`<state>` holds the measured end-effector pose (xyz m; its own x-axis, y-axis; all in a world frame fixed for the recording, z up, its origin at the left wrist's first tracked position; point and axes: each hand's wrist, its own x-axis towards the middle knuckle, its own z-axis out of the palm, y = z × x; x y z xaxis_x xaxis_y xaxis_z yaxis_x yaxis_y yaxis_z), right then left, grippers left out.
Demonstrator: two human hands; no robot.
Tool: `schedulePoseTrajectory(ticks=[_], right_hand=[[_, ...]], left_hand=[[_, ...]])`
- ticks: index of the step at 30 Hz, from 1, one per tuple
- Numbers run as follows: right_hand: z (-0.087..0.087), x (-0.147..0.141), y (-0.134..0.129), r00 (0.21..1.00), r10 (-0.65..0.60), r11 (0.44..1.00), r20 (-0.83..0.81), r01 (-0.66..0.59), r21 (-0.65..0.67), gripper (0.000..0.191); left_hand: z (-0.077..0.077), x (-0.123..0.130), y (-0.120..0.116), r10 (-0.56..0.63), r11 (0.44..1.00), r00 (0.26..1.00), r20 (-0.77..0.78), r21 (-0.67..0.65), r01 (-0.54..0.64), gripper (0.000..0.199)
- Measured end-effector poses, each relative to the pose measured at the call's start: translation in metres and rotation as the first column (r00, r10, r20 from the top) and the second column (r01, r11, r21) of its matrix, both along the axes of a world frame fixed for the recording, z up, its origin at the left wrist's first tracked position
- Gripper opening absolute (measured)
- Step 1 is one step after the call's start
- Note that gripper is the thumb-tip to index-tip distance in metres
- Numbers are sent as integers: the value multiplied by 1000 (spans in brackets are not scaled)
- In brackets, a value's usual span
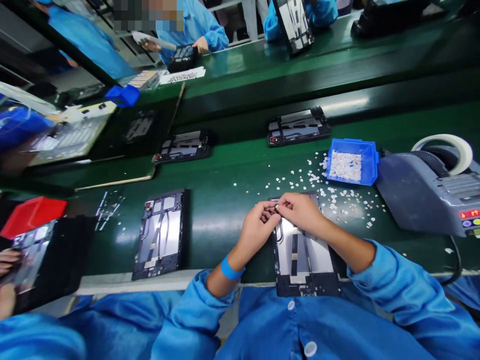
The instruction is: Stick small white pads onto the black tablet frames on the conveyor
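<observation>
An opened tablet (318, 250) with its inner parts showing lies in front of me, its near end at the bench's front edge. Over its far left corner, my left hand (258, 222) and my right hand (298, 210) meet, fingertips pinched together at a small dark piece (276, 207). I cannot make out what that piece is or whether it belongs to the tablet. Both hands are closed, and the fingers partly cover the tablet's far end. Small white bits (332, 197) lie scattered beyond and to the right of my right hand.
A blue bin (369, 162) of white bits stands at the right, beside a grey tape dispenser (408, 190). Another opened tablet (161, 235) lies left; two more are farther back. At far left, a co-worker's hands (7, 275) hold a device near a red bin (33, 215).
</observation>
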<state>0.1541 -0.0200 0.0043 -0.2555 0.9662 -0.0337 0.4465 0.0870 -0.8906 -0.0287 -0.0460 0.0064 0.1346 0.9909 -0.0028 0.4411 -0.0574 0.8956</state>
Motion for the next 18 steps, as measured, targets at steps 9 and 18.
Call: schedulePoseTrajectory(ticks=[9,18], right_hand=[[-1,-2,-9,996,-38,989,86,25,148,6],[1,-3,-27,933,-11,915,359,-135,379,23]], left_hand=[[-7,6,4,133,983,982,135,-143,-114,12],[-4,3,-10,120,992,992,-43,49,-118,9]])
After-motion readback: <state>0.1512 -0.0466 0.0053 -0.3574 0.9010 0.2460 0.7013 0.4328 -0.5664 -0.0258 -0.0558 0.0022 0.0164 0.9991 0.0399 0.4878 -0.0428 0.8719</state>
